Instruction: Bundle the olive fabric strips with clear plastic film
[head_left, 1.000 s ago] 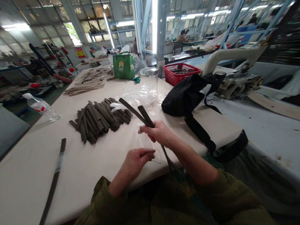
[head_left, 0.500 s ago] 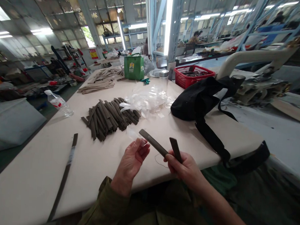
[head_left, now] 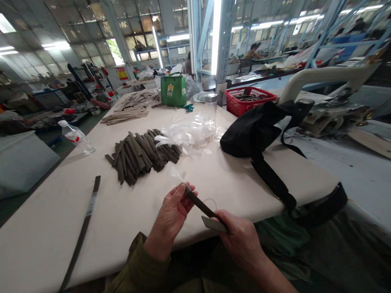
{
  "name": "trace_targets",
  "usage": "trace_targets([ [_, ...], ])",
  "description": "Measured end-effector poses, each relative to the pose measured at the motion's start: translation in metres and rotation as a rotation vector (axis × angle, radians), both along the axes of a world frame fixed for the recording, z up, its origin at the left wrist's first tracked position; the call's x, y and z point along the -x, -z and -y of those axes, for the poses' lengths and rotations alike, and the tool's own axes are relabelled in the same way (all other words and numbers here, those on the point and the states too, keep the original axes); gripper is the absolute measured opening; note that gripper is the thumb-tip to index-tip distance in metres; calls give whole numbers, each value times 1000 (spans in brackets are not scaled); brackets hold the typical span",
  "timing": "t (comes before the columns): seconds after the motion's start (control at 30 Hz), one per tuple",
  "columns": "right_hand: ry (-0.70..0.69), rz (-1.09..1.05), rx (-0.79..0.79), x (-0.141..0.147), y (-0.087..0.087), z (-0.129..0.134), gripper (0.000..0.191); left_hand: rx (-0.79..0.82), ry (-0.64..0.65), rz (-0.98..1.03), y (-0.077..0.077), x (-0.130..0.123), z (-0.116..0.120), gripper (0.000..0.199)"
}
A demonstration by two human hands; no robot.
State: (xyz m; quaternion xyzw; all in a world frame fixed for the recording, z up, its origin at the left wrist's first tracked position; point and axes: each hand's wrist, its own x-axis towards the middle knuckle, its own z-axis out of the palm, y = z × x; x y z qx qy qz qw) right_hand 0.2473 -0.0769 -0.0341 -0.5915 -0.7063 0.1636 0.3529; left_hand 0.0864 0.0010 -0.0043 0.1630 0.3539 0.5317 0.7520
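Observation:
My left hand (head_left: pixel 171 216) pinches the far end of a dark olive fabric strip (head_left: pixel 201 205) between thumb and fingers. A thin piece of clear plastic (head_left: pixel 174 172) sticks out beyond those fingertips; how it sits against the strip is hidden. My right hand (head_left: pixel 242 235) is closed round the strip's other part, where a short flat end (head_left: pixel 213 224) juts out to the left. A loose thread (head_left: pixel 213 201) curls behind the strip. To the left, a long similar strip (head_left: pixel 79 240) with a clear band round it lies on the table (head_left: pixel 122 229).
Ahead lie a pile of dark strips (head_left: pixel 139 157) and a heap of clear plastic pieces (head_left: pixel 191 131). A black bag (head_left: pixel 247 131) with straps lies right. Further back are a green bag (head_left: pixel 173 91), a lidded jar (head_left: pixel 211 106), and a red basket (head_left: pixel 244 106). A bottle (head_left: pixel 75 137) stands left.
The strip's far end has come into my left fingers, which were beside it before. My right hand has turned, swinging the short upright end down to the left.

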Motion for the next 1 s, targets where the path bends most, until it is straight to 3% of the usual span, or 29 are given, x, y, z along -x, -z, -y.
trace_targets([
  [0.1, -96, -233, 161, 5, -2, -1, 30, -40, 10, -30, 1, -2, 1, 24],
  [0.2, -250, -506, 405, 9, 2, 4, 35, -91, -74, -76, 1, 4, -3, 25],
  [0.27, -281, -588, 502, 10, 5, 6, 39, -128, -87, -121, 3, 6, -1, 25],
  [0.47, -195, -548, 351, 10, 0, -6, 44, -278, 354, -278, 17, -5, 20, 26],
  [0.53, -210, -531, 343, 12, 1, -8, 44, -311, 277, -264, 14, -4, 17, 30],
  [0.63, -236, -523, 376, 16, 5, -9, 43, -331, 8, -251, 8, 2, 10, 31],
  [0.7, -234, -519, 353, 19, 6, -10, 43, -314, 13, -280, 10, 2, 11, 26],
  [0.83, -227, -460, 250, 19, 4, -16, 44, -284, 223, -334, 17, -1, 19, 28],
  [1.0, -278, -385, 299, 20, 8, -18, 44, -324, -95, -221, 3, 6, 7, 33],
])
